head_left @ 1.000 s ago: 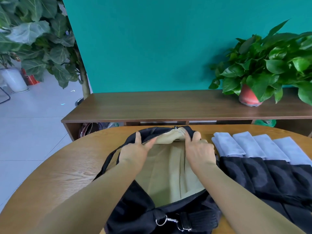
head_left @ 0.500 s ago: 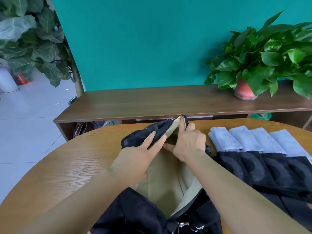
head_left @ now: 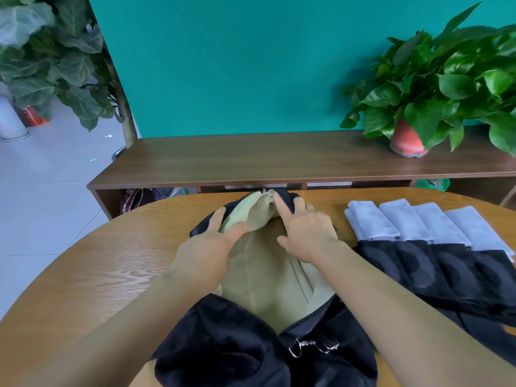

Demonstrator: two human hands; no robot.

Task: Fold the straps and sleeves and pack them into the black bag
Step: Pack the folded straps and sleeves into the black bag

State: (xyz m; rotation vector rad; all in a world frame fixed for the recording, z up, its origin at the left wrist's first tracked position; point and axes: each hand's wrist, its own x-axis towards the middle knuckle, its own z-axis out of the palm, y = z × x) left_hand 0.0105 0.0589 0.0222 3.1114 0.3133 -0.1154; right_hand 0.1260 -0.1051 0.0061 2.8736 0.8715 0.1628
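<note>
While the black bag (head_left: 223, 347) lies unzipped on the round worktop (head_left: 92, 275) with its beige lining (head_left: 265, 280) showing, both hands work at the far end of its mouth. The left hand (head_left: 206, 247) spreads nearly straight fingers (head_left: 217, 217) across the left rim and lining. The right hand (head_left: 307, 230) lays its fingers over the right rim beside the zip end, only lightly bent, clasping nothing. Half a second ago the hands were bunched together with the black flap folded across; now they sit apart and the lining shows wider. Pale folded pieces (head_left: 413, 222) and dark folded pieces (head_left: 446, 269) lie in a row just right of the bag, near the right wrist. Bare wood runs left to the worktop's curved edge; metal clips (head_left: 307, 344) hang at the bag's near end.
</note>
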